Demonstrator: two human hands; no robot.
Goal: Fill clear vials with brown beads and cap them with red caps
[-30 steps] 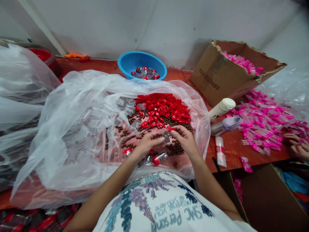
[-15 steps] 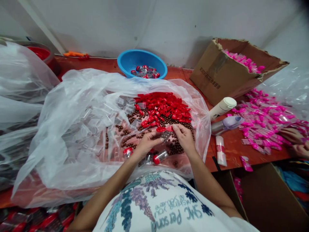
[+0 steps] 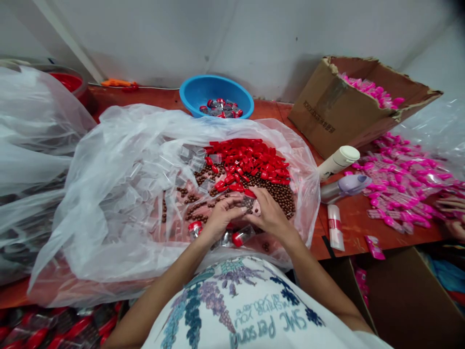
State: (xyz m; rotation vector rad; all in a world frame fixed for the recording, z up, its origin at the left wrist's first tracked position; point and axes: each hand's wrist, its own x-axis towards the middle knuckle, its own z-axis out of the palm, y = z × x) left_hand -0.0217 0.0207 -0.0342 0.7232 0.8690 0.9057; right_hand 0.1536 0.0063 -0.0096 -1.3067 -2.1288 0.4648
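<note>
A small clear plastic jar (image 3: pixel 247 204), dark inside, sits between my hands just above the heap. My left hand (image 3: pixel 222 216) is closed around its left side. At the jar's upper end is a red lid (image 3: pixel 249 193), gripped by the fingertips of my right hand (image 3: pixel 271 214), whose thumb lies against the jar's near side. My fingers cover part of both pieces. Just below my hands lies a red-lidded jar (image 3: pixel 242 236), with another red-lidded jar (image 3: pixel 195 229) by my left wrist. Beyond are loose red lids (image 3: pixel 250 157) and brown beads (image 3: pixel 281 196).
A translucent plastic sheet (image 3: pixel 98 232) holds empty clear jars (image 3: pixel 140 194). Behind it stands a blue basin (image 3: pixel 189 99). To the right are a cardboard box (image 3: pixel 319 114), a white bottle (image 3: pixel 339 161), a purple-topped bottle (image 3: pixel 341 188), pink items (image 3: pixel 395 179) and another person's hand (image 3: pixel 454 203).
My right hand has come leftward and closed in on the jar, bringing the red lid to its upper end. My left hand stays nearly in place. The view has shifted slightly.
</note>
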